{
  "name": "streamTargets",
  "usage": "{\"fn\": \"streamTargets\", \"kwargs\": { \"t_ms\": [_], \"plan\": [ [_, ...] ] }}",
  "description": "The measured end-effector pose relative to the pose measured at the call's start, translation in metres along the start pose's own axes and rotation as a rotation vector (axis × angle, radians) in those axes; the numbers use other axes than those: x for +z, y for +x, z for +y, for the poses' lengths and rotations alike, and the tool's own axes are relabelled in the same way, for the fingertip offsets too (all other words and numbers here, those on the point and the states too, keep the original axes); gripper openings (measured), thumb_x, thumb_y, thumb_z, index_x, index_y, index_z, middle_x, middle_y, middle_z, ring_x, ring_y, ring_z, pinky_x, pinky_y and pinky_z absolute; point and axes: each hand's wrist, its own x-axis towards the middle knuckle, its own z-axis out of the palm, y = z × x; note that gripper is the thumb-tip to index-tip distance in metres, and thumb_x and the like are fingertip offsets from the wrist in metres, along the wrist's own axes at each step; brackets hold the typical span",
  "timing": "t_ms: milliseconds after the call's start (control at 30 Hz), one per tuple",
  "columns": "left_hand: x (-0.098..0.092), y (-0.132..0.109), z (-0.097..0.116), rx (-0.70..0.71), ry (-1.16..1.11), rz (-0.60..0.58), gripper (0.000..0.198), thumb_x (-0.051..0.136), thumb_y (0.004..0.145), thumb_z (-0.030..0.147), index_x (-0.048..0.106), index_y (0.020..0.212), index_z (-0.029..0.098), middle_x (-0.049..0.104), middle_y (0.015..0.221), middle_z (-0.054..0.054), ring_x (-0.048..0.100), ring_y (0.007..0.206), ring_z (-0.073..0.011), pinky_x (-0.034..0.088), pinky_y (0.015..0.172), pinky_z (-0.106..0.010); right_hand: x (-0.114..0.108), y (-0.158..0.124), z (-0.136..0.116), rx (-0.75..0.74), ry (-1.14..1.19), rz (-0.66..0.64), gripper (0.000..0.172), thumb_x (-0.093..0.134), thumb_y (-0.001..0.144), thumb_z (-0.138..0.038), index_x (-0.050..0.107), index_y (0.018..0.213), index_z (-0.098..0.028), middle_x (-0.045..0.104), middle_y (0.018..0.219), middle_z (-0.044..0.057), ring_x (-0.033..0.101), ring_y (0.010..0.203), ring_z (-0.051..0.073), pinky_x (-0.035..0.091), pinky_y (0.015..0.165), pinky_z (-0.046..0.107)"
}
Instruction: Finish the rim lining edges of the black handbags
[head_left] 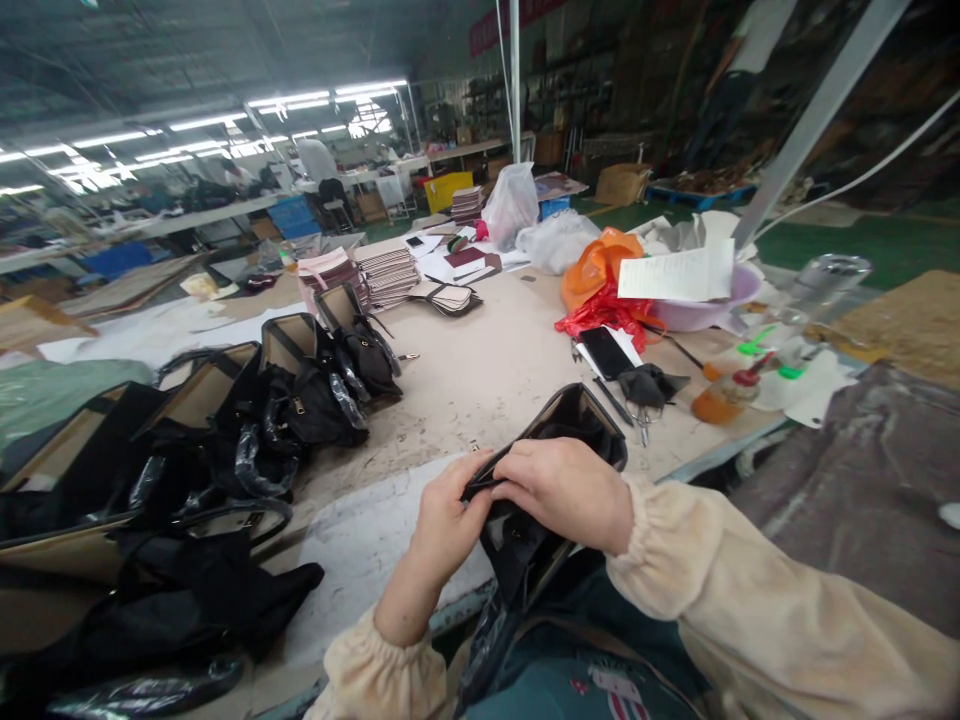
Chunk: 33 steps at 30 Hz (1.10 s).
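A black handbag (517,555) is tilted at the table's front edge, close to my body, with its opening facing up and away. My left hand (454,505) pinches the near left corner of its rim between thumb and fingers. Right beside it, my right hand (562,490) is closed on the same rim, its fingertips almost meeting those of the left. The back of the right hand covers part of the bag's opening. Clear plastic wrap hangs from the bag's lower side.
Several black bags (300,390) with plastic-wrapped handles stand along the left. Stacked panels (386,275) lie farther back. On the right are a phone (607,352), scissors (643,420), a bottle of orange liquid (724,400) and a purple basin (705,312). A metal post (821,120) rises there.
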Motion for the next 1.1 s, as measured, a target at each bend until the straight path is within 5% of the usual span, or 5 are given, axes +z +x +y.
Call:
{"fn": "streamTargets", "kwargs": {
  "t_ms": [633, 1100],
  "plan": [
    [0.008, 0.004, -0.004, -0.058, -0.022, 0.031, 0.031, 0.051, 0.085, 0.026, 0.06, 0.114, 0.024, 0.065, 0.114, -0.003, 0.059, 0.106, -0.0183, 0.046, 0.097, -0.035, 0.008, 0.005, 0.002, 0.105, -0.077, 0.104, 0.026, 0.043, 0.091, -0.031, 0.061, 0.079, -0.017, 0.063, 0.074, 0.003, 0.058, 0.07, 0.015, 0.034, 0.059, 0.026],
    [0.005, 0.002, -0.006, -0.095, -0.04, 0.033, 0.031, 0.052, 0.085, 0.03, 0.062, 0.112, 0.021, 0.065, 0.114, -0.004, 0.058, 0.107, -0.0204, 0.045, 0.097, -0.037, -0.007, -0.006, 0.022, 0.135, -0.107, 0.03, 0.027, 0.047, 0.089, -0.036, 0.065, 0.079, -0.018, 0.064, 0.08, 0.004, 0.058, 0.073, 0.015, 0.032, 0.059, 0.025]
  ]
}}
